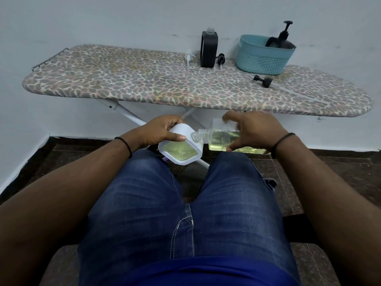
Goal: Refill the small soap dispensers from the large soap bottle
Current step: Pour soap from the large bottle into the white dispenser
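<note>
My left hand (159,131) grips a white-framed small dispenser (181,149) with yellow-green soap inside, held above my knees. My right hand (253,131) holds a clear square bottle (221,137) tipped on its side, half full of yellowish soap. Its threaded neck (203,133) points left and meets the open neck (194,137) of the white dispenser. Both bottles are uncapped. On the ironing board (144,83) stands a black-framed dispenser (208,49) without its pump.
A white pump (189,56) and a black pump (221,58) lie beside the black dispenser. A teal basket (261,56) holds a dark pump bottle (283,37). Another black pump with a long tube (263,80) lies at the board's right. My knees sit below the board's edge.
</note>
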